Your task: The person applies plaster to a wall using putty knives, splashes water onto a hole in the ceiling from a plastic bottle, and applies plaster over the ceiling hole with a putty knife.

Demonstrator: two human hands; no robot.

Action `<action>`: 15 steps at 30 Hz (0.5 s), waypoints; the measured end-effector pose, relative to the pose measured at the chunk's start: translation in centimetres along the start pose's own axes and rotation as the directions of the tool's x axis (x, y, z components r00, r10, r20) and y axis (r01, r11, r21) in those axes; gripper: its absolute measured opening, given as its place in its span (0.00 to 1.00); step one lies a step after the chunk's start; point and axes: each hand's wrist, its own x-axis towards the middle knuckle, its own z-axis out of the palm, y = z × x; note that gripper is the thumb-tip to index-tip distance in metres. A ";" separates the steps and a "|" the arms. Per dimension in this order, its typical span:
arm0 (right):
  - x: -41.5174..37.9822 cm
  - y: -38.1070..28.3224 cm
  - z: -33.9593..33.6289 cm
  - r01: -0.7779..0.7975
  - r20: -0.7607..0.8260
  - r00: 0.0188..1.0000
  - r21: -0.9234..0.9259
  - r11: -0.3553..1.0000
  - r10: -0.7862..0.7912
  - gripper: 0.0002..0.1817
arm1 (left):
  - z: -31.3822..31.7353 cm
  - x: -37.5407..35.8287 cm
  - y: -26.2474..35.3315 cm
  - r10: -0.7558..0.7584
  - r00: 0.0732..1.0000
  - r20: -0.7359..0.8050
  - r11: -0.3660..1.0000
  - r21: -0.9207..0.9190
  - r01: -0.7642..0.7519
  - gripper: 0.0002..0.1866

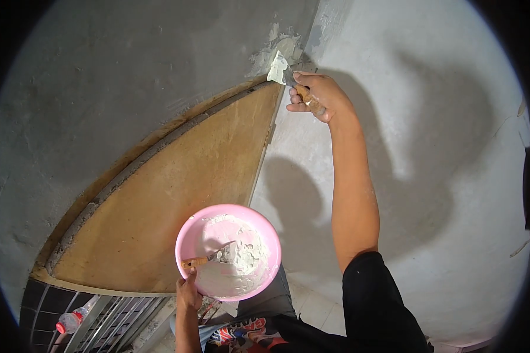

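My right hand [325,94] is raised to the wall corner, its fingers closed around the wooden handle of a putty knife [310,100]. White putty [277,69] coats the blade, which is beside a rough putty patch [284,46] on the grey wall. Low in the view, my left hand [188,294] grips the edge of a pink basin [276,241], its thumb at the rim and its other fingers partly hidden below. Wet putty [246,257] is smeared across the basin's inside. A second putty knife [201,260] lies in it, handle over the rim near my left thumb.
A curved yellowish panel [176,176] with a raised edge fills the corner left of my right arm. A pale wall [406,194] stands on the right, a grey wall [100,106] on the left. Below are metal bars [115,320] and a plastic bottle [73,319] with a red cap.
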 end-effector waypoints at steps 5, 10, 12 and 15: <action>-0.6 0.1 -0.1 0.006 0.070 0.998 0.030 1.000 -0.008 0.17 | 0.1 -0.1 0.4 0.002 0.999 0.047 1.000 0.013 -0.003 0.24; -2.2 -0.6 -1.5 0.038 0.128 0.991 0.087 0.995 -0.049 0.15 | 0.3 -0.2 0.3 0.000 1.000 0.013 1.000 -0.002 0.000 0.21; -2.5 -0.8 -1.4 0.086 0.094 0.991 0.100 0.991 -0.095 0.14 | 0.1 -0.2 0.4 -0.004 1.000 0.010 1.000 -0.017 0.005 0.21; -1.8 0.0 -1.5 0.204 0.008 0.978 0.148 0.968 -0.208 0.15 | 0.1 -0.1 0.3 0.004 0.999 0.035 0.999 -0.032 -0.002 0.21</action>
